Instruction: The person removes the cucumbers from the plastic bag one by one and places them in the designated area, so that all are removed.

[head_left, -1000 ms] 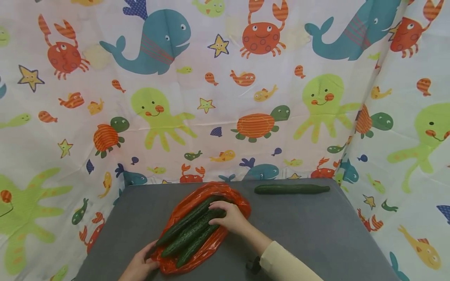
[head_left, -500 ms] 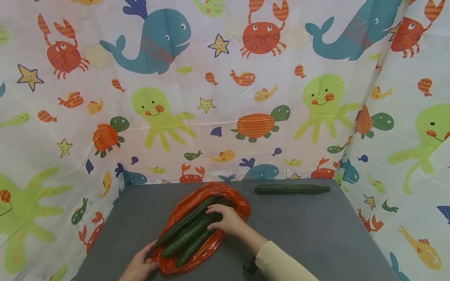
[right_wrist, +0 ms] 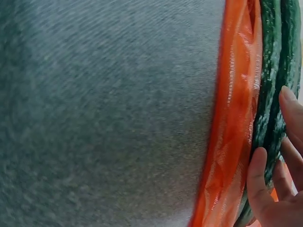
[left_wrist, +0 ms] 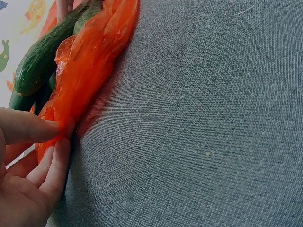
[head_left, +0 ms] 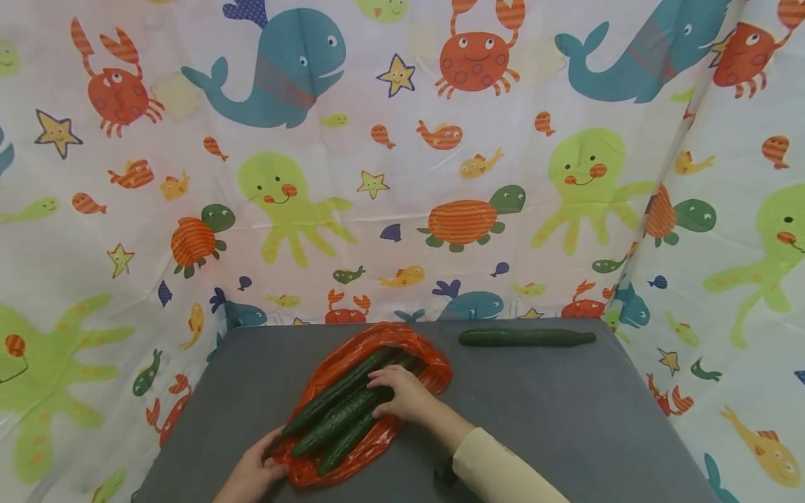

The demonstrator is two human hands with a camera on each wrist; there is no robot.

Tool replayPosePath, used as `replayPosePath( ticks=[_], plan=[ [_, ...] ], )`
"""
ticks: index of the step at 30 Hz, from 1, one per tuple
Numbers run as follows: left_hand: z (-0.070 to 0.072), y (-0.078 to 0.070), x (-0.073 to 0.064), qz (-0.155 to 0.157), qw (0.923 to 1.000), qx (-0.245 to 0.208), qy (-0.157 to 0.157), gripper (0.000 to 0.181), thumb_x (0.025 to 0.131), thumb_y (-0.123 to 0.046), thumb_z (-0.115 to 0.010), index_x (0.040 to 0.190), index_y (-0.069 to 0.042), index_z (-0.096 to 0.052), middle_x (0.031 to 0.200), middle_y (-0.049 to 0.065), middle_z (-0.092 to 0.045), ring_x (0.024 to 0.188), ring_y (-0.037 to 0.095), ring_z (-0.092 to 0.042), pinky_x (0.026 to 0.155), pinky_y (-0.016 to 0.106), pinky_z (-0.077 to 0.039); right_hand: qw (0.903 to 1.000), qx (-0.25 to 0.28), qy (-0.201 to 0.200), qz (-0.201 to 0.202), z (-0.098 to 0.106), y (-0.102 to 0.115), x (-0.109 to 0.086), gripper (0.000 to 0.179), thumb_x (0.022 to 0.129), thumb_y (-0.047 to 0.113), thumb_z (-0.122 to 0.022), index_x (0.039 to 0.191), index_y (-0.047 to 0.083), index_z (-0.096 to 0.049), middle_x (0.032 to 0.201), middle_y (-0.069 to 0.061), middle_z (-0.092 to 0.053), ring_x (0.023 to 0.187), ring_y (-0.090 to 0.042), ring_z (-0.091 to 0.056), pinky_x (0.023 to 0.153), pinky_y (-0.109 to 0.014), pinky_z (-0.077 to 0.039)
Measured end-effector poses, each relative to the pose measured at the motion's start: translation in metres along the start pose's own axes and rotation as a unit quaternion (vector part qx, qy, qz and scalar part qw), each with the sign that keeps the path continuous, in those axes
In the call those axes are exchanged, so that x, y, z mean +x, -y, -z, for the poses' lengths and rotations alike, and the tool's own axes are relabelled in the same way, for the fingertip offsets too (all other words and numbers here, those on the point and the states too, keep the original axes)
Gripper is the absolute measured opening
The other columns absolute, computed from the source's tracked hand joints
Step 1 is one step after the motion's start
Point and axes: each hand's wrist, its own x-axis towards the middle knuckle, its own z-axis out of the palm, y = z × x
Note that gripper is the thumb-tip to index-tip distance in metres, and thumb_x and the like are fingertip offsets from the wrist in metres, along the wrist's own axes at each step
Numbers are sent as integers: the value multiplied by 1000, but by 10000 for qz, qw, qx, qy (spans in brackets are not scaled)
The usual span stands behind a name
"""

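Note:
Several dark green cucumbers lie side by side on an orange plastic bag (head_left: 339, 353), its rim spread around them. My left hand (head_left: 248, 474) is at the bag's near left end. In the left wrist view, its thumb and fingers pinch the edge of the orange film, just below the cucumber ends. My right hand (head_left: 409, 397) reaches over the far half of the cucumbers, its fingers bent across the middle cucumber (head_left: 342, 420). In the right wrist view, the thumb rests on the near cucumber (right_wrist: 269, 71) and the fingers lie over the one beside it.
Another cucumber (head_left: 527, 338) lies alone at the back right of the grey table (head_left: 553, 419). Curtains (head_left: 390, 126) printed with sea animals stand behind the table and along both sides. A small dark object (head_left: 445, 475) shows beside the right sleeve.
My right hand has slid slightly down and left along the cucumbers, toward their near ends. The left hand stays at the bag's edge. The head view has shifted a little.

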Motion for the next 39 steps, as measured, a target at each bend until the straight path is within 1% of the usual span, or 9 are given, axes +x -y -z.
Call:
replayPosePath(
  ticks=[6, 12, 16, 21, 26, 29, 32, 35, 39],
  plan=[
    [3, -1, 1, -137, 9999, -26, 102, 82, 88, -4, -70, 156, 7, -26, 153, 37, -33, 115, 34, -66, 85, 42, -56, 9984, -551, -35, 149, -3, -3, 1, 65, 81, 31, -85, 140, 19, -62, 145, 3, -58, 141, -25, -43, 109, -46, -43],
    [1, -2, 3, -184, 9997, -117, 98, 83, 87, -3, -71, 156, 5, -26, 155, 36, -31, 115, 33, -66, 86, 41, -56, 9955, -938, -63, 112, -2, -2, 1, 62, 81, 34, -85, 138, 29, -63, 140, 5, -57, 136, -20, -44, 100, -42, -49],
    [-1, -2, 4, -251, 9994, -192, 159, 83, 87, -2, -69, 157, 5, -25, 157, 37, -25, 115, 32, -67, 85, 41, -56, 9949, -1003, 40, 40, 1, -2, 2, 54, 82, 35, -84, 133, 34, -66, 136, 7, -54, 132, -18, -43, 94, -40, -51],
    [-2, -1, 3, -382, 9986, -255, 264, 83, 88, -2, -68, 157, 5, -23, 157, 38, -25, 116, 31, -66, 86, 39, -56, 9948, -986, 237, -55, 2, -1, 2, 51, 83, 34, -83, 130, 33, -65, 141, 6, -51, 137, -19, -42, 95, -43, -50],
    [-3, -1, 1, -226, 9996, -116, 111, 83, 87, -4, -70, 157, 6, -25, 155, 38, -29, 113, 31, -68, 85, 41, -56, 9958, -842, 364, 2, 2, 0, 1, 54, 84, 32, -82, 134, 30, -61, 146, 4, -51, 141, -20, -40, 98, -47, -49],
    [-2, 0, 0, -179, 9997, -130, 118, 84, 88, -4, -70, 157, 6, -23, 153, 38, -32, 111, 31, -69, 85, 41, -56, 9955, -891, 294, 101, 0, 0, 0, 60, 83, 33, -83, 138, 31, -60, 142, 6, -53, 136, -19, -43, 96, -45, -50],
    [-2, 0, -1, -195, 9997, -118, 114, 84, 88, -4, -70, 157, 7, -23, 152, 37, -36, 109, 31, -69, 84, 40, -56, 9939, -1045, 214, 263, -2, 2, -1, 59, 83, 34, -82, 138, 33, -62, 138, 7, -53, 132, -17, -45, 94, -41, -51],
    [-1, 0, -2, -158, 9998, -77, 38, 83, 87, -4, -69, 156, 7, -24, 151, 37, -38, 109, 30, -70, 84, 39, -56, 9920, -1192, 96, 415, -4, 4, -1, 49, 84, 35, -80, 131, 34, -66, 133, 8, -53, 127, -15, -46, 91, -36, -51],
    [0, 0, -4, -68, 10000, -22, 10, 83, 87, -4, -69, 156, 7, -25, 152, 37, -36, 110, 31, -69, 84, 40, -56, 9924, -1125, -18, 498, -8, 8, -1, 39, 87, 32, -78, 125, 32, -68, 131, 7, -57, 123, -14, -53, 92, -33, -52]
  ],
)
